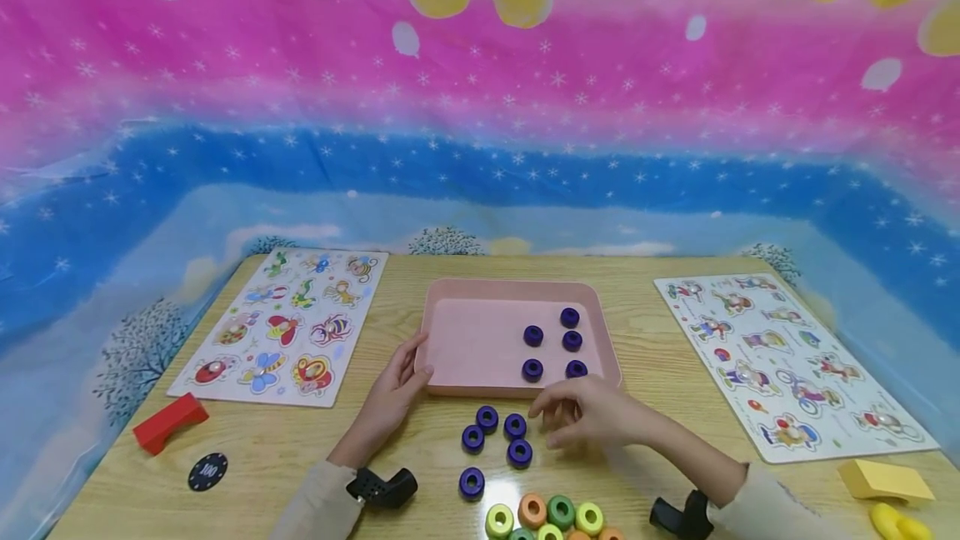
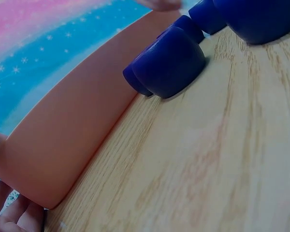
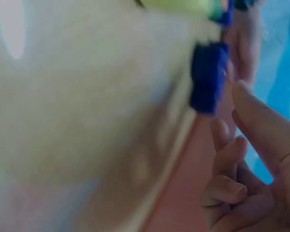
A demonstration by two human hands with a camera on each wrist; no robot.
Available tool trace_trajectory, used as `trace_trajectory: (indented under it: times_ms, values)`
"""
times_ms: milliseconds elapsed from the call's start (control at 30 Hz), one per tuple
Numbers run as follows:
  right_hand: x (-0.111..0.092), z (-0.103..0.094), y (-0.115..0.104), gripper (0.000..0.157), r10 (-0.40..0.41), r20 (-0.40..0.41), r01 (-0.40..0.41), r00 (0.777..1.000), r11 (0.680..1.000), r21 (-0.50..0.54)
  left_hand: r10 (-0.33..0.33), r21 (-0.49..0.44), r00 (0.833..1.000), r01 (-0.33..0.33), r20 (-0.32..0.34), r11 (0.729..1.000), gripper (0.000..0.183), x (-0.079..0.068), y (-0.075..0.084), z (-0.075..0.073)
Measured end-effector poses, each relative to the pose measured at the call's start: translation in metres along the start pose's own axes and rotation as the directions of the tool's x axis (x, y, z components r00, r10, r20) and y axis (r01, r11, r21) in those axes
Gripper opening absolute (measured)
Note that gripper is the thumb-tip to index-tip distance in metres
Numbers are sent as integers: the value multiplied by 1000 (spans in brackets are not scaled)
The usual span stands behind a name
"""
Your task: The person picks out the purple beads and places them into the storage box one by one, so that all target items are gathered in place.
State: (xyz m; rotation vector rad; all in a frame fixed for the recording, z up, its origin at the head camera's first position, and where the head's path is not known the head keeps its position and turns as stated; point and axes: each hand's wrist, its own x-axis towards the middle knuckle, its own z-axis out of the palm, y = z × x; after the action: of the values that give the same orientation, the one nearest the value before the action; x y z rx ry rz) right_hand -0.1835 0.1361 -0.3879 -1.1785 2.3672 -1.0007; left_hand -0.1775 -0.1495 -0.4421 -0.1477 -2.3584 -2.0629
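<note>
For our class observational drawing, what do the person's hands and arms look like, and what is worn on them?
The left hand and right hand are bare, without gloves. The left sleeve and right sleeve are pale beige. The left wristband and right wristband are black, each with a chunky, rounded unit; no cable is visible on either.

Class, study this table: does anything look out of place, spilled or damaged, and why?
Nothing looks spilled or damaged. Mildly odd, perhaps: the black chip marked 100, near the red block, is the only such piece in view. The purple rings inside and outside the pink tray seem to sit flat.
</note>
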Motion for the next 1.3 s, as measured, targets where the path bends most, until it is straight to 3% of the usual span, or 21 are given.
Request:
trace_trajectory:
  times_ms: [133,333,567,700,800,867,1000,1100,1300]
  values:
    - [0,16,2,30,-55,75,53,996,998,23,0,2,1000,0,1,1000,44,0,-1,-1]
    - [9,26,0,33,-116,111,117,987,993,0,0,8,1000,0,-14,1000,44,-1,-1,-2]
    - [11,21,-8,29,-120,129,129,984,989,-67,19,1,1000,-19,-7,1000,45,-2,1,-1]
    - [14,-4,-10,29,-94,41,97,995,993,-74,15,8,1000,-15,-8,1000,45,-2,1,-2]
    - [21,-28,-9,31,-58,-76,50,995,993,-110,17,14,1000,-17,-12,1000,44,-3,1,-3]
    - [29,-41,-5,31,-23,-167,4,986,993,-118,30,14,1000,-30,-7,999,44,-3,2,-3]
    - [50,-53,15,31,44,-329,-106,943,979,-173,31,4,1000,-31,5,1000,45,-2,3,-4]
    - [66,-52,33,30,100,-387,-206,916,948,-243,27,-20,1000,-27,15,999,46,-3,7,-4]
    - [82,-43,55,27,120,-464,-327,878,858,-396,35,-32,999,-34,27,999,46,-7,18,0]
